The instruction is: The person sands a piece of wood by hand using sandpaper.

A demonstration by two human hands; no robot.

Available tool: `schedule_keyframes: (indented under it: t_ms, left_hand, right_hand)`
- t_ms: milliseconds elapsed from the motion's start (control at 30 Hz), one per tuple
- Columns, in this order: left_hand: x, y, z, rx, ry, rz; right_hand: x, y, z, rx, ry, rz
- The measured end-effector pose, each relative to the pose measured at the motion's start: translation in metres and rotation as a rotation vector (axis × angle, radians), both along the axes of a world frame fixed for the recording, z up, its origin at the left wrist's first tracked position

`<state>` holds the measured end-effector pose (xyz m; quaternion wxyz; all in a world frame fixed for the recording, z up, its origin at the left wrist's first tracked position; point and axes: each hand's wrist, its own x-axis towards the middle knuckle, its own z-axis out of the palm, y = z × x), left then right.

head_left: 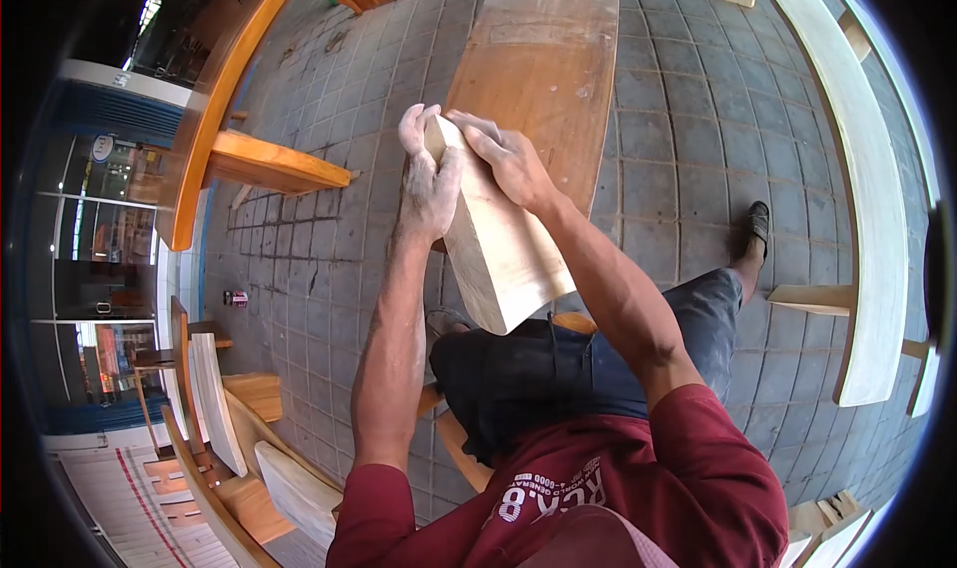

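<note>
**Position of the workpiece.** The pale wooden block [493, 254] sits at the centre of the frame. It is tilted, with its upper end toward top centre and its lower end toward the dark shorts [538, 378] at lower centre. It cannot be told whether the lower end bears on the shorts. The broad face is turned to the camera and shows a light grain.

**Left hand.** The left hand [429, 179], coated in pale dust, is at the upper left edge of the block. Its fingers are curled round that edge and grasp the block. The forearm runs down to the lower left of the frame.

**Right hand.** The right hand [508, 159] lies over the upper end of the block, just beside the left hand. Its fingers are bent over the top corner and grasp the block. The forearm runs down to the red shirt [698, 478] at lower right.

**Surroundings.**
- A long brown plank [548, 59] lies on the paved floor [678, 169] behind the block, reaching the top edge of the frame.
- An orange-brown curved timber frame [214, 99] occupies the upper left.
- A pale curved timber rail [867, 189] runs down the right side.
- A dark shoe [760, 221] stands on the paving at centre right.
- Stacked pale timber pieces [259, 448] lie at lower left.
</note>
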<state>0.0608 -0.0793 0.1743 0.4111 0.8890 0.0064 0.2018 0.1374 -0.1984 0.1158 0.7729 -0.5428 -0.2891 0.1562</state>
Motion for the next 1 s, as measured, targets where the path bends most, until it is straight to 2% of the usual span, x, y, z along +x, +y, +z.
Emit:
schedule_keyframes:
  t_ms: [67,133,167,200,267,367,467,500,600,700,733,800,833,933,1000]
  left_hand:
    - [-0.009,-0.013,0.014,-0.107,0.114,-0.002]
    - [-0.005,-0.011,0.009,-0.129,0.097,-0.002]
    - [-0.005,-0.008,0.005,-0.058,0.081,0.013]
    - [-0.004,-0.005,0.002,0.012,0.060,0.023]
    - [-0.004,-0.001,0.000,-0.006,0.044,0.018]
    - [-0.006,-0.002,0.001,-0.011,0.058,0.017]
    - [-0.009,-0.017,0.015,-0.146,0.160,0.027]
    - [-0.008,-0.016,0.012,-0.053,0.112,0.024]
    - [-0.006,0.001,-0.006,0.079,0.040,0.034]
    - [-0.006,-0.007,-0.001,-0.156,0.061,0.041]
    - [-0.006,-0.012,0.001,-0.197,0.041,0.010]
    - [-0.002,-0.019,0.007,-0.119,0.056,0.003]
    - [-0.001,-0.022,0.008,-0.127,0.074,0.010]
    - [0.010,-0.026,0.014,-0.121,0.080,0.002]
    - [0.007,-0.026,0.010,-0.107,0.060,-0.009]
  right_hand:
    - [-0.005,-0.005,0.016,0.014,0.033,0.054]
    - [0.002,-0.006,0.027,0.021,0.050,0.083]
    - [0.007,0.000,0.009,0.035,0.081,0.103]
    - [0.008,0.001,-0.005,0.027,0.005,0.069]
    - [0.009,0.000,-0.023,-0.069,-0.089,-0.017]
    - [0.011,-0.013,0.018,-0.090,-0.072,0.101]
    - [0.011,-0.010,0.030,-0.146,0.059,0.157]
    - [0.007,-0.010,0.023,-0.035,-0.031,0.110]
    - [0.009,-0.014,-0.037,-0.072,-0.088,-0.010]
    - [0.017,-0.030,-0.117,-0.332,-0.044,-0.107]
    - [0.021,-0.040,-0.115,-0.480,-0.107,-0.105]
    - [0.025,-0.050,-0.108,-0.768,-0.214,-0.094]
    - [0.025,-0.045,-0.111,-0.769,-0.245,-0.133]
    - [0.014,-0.027,-0.090,-0.396,0.000,-0.137]
    - [0.004,-0.022,-0.047,-0.132,-0.013,-0.076]
